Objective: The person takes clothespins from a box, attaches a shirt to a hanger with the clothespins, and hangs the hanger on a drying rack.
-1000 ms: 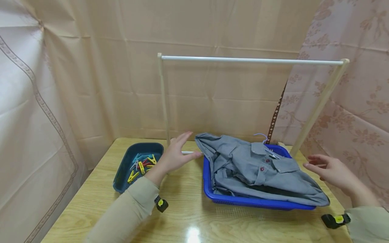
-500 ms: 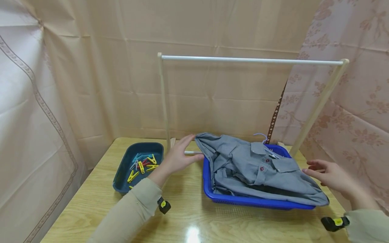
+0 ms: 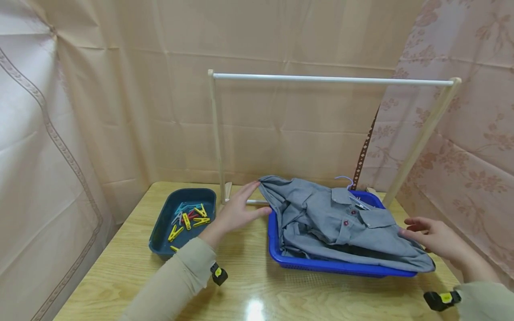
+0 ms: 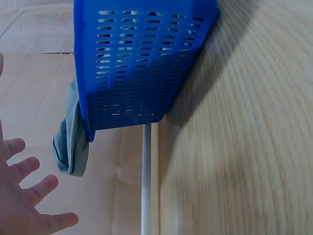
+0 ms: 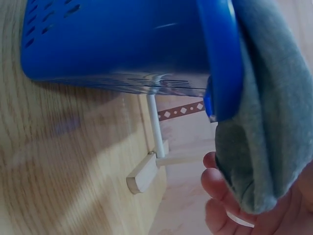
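A grey shirt with flap pockets and dark red buttons lies bunched over a blue plastic basket, its ends overhanging the rim. My left hand is beside the shirt's left end. Spread fingers and a gap to the cloth show in the left wrist view. On the other side, my right hand is at the shirt's right edge with relaxed, bent fingers. The right wrist view has its fingers behind the overhanging cloth, which partly hides them; firm contact is unclear. A hanger hook pokes up behind the shirt.
A rack with a white top bar and wooden posts stands behind the basket. At left, a dark tray holds several coloured clothespins. Curtains enclose the wooden table.
My left hand has moved right, toward the shirt's left end. The right hand has come slightly left and down to the shirt's right edge. Shirt and basket look nearly unmoved.
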Motion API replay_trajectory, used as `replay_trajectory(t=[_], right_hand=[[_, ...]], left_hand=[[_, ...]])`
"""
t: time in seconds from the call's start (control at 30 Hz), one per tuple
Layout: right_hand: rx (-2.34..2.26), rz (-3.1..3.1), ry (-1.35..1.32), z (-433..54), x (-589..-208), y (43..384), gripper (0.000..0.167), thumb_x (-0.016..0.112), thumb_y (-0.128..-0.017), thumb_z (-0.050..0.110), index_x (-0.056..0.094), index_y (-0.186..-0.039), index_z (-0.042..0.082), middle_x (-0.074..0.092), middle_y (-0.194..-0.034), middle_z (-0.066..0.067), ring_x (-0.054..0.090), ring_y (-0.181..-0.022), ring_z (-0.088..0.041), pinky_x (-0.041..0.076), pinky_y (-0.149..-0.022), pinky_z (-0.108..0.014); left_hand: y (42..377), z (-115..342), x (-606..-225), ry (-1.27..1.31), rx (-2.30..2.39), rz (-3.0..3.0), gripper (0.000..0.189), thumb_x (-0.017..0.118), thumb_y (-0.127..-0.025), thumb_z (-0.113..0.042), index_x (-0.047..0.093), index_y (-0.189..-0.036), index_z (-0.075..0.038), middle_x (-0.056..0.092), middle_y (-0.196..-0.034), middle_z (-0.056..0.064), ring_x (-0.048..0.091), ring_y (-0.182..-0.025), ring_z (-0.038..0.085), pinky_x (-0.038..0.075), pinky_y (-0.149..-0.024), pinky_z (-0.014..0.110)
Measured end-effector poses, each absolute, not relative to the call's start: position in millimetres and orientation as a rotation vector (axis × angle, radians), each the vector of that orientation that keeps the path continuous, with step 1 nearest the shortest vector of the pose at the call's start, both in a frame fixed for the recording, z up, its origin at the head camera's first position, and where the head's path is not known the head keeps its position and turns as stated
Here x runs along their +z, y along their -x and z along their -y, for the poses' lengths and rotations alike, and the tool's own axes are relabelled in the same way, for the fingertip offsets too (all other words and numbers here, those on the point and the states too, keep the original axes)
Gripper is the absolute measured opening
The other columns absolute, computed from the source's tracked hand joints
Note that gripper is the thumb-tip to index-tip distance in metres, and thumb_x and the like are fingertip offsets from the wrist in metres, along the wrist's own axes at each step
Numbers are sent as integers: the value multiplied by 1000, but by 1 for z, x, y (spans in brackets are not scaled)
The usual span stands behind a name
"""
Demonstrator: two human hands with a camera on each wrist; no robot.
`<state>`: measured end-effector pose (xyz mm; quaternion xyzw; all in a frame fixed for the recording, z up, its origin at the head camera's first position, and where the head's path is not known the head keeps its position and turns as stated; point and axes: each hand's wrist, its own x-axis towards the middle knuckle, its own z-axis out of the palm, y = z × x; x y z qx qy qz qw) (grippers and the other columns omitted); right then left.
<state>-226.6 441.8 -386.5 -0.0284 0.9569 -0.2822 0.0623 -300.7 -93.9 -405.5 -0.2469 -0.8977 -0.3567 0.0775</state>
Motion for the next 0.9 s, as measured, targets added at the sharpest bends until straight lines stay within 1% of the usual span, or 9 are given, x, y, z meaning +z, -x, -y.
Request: replay_trajectory(t=[0.13, 0.3, 0.43, 0.57, 0.67, 0.9], right_hand=[[-819, -2913, 92, -440, -387, 224, 68, 62, -102, 41, 48, -136, -16, 64, -119, -30, 64, -102, -40, 56, -68, -40], [-788, -2947, 106, -439, -388, 222, 64, 63, -102, 41, 54, -132, -16, 67, -115, -24, 63, -100, -35, 53, -71, -39], [-796, -2937, 82, -438, -388, 222, 64, 62, -102, 41, 56, -129, -17, 67, -114, -23, 63, -100, -33, 53, -71, -36], [-807, -2916, 54, -438, -388, 222, 64, 61, -103, 42, 57, -127, -17, 68, -113, -24, 64, -99, -31, 54, -71, -35], [-805, -2913, 40, -438, -388, 221, 60, 61, -103, 42, 60, -124, -15, 70, -110, -19, 63, -95, -26, 53, -70, -33], [-840, -2898, 29, -437, -390, 220, 50, 60, -103, 41, 68, -116, -7, 71, -100, -8, 59, -84, -17, 50, -65, -29]], left_hand=[[300, 92, -408, 734, -1077, 2685, 98, 63, -86, -74, 34, -161, -18, 30, -165, 5, 29, -149, 30, 31, -114, 59], [300, 89, -412, 736, -1081, 2685, 100, 61, -84, -77, 35, -160, -18, 31, -165, 5, 30, -149, 29, 31, -114, 58], [300, 86, -415, 736, -1080, 2697, 100, 62, -85, -77, 34, -160, -18, 30, -165, 4, 29, -150, 28, 30, -115, 57], [299, 83, -417, 713, -1086, 2732, 100, 61, -84, -78, 33, -161, -20, 29, -166, 3, 27, -150, 27, 29, -115, 57], [298, 82, -417, 694, -1096, 2754, 101, 60, -83, -80, 33, -161, -22, 28, -166, 1, 26, -151, 26, 29, -115, 57], [297, 81, -420, 710, -1108, 2753, 101, 60, -83, -80, 34, -161, -21, 27, -166, 1, 26, -151, 27, 29, -115, 57]])
